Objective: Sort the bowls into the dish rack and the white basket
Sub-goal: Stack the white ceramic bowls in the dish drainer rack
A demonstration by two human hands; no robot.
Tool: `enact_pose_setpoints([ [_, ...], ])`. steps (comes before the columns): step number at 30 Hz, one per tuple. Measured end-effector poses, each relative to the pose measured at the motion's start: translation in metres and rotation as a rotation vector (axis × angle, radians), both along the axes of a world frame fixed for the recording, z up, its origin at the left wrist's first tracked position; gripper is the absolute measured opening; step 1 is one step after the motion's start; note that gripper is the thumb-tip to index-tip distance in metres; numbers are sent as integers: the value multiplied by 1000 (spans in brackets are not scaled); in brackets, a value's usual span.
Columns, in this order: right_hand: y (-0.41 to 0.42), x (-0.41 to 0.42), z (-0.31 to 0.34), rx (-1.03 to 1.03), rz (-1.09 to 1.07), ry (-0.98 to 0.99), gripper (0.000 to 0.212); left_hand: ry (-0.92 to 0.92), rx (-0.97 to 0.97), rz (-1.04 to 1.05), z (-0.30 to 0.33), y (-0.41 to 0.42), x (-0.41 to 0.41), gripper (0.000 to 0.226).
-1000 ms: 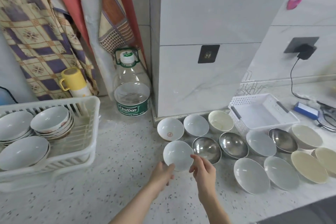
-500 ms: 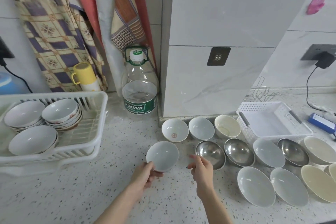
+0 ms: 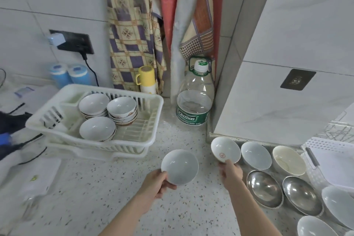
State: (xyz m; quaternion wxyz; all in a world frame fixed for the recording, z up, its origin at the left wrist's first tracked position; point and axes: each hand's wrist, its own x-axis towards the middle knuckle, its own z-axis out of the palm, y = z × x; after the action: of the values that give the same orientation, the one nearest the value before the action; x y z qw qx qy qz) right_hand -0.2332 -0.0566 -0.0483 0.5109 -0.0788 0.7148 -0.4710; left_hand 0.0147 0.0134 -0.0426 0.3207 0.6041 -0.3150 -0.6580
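While the left hand (image 3: 156,183) pinches a white bowl (image 3: 179,166) by its rim, right fingers (image 3: 229,165) tip another bowl (image 3: 225,149); either thin hold could slip onto the desk (image 3: 115,188).

Bright, even, diffuse light fills the view; shadows under the rack (image 3: 95,120) and bowls are soft and faint. Small highlights glint on the steel bowls (image 3: 264,188) at 4 o'clock. Wide-angle bending curves the wall lines towards the edges. The 9 o'clock edge is smeared with blur; the centre is fairly sharp.
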Motion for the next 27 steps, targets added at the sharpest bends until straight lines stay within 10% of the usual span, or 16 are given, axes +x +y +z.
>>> enact_pose_setpoints([
  [13,44,96,66,-138,-154,-14,9,159,-138,121,40,-5,109,38],
  [27,1,280,94,-371,487,327,16,51,-387,577,68,-22,283,19],
])
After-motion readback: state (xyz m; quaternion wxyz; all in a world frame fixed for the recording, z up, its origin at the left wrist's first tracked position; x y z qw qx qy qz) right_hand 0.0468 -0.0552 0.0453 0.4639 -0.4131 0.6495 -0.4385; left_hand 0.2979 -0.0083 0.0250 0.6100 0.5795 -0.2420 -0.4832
